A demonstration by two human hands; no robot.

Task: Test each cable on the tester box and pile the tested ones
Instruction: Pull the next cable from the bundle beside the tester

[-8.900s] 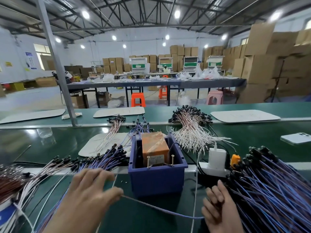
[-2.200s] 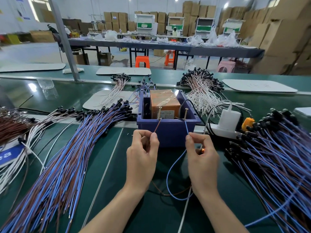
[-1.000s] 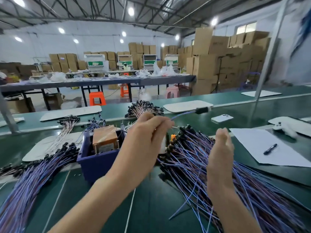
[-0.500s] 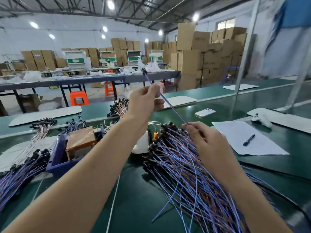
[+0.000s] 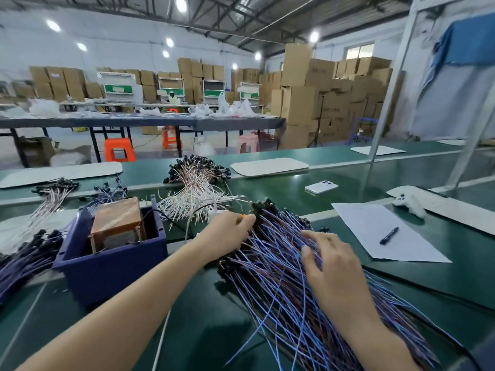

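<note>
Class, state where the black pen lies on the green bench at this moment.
In the head view, the black pen lies on the white sheet of paper at the right, beyond the right hand and right of the pile of blue and brown cables.

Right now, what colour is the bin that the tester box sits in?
Dark blue. The bin shows best in the head view, left of the left hand.

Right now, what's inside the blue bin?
The blue bin holds a brown tester box wrapped in tape, with two upright metal pins at its near side. The bin's near wall hides the box's base and anything under it.
</note>
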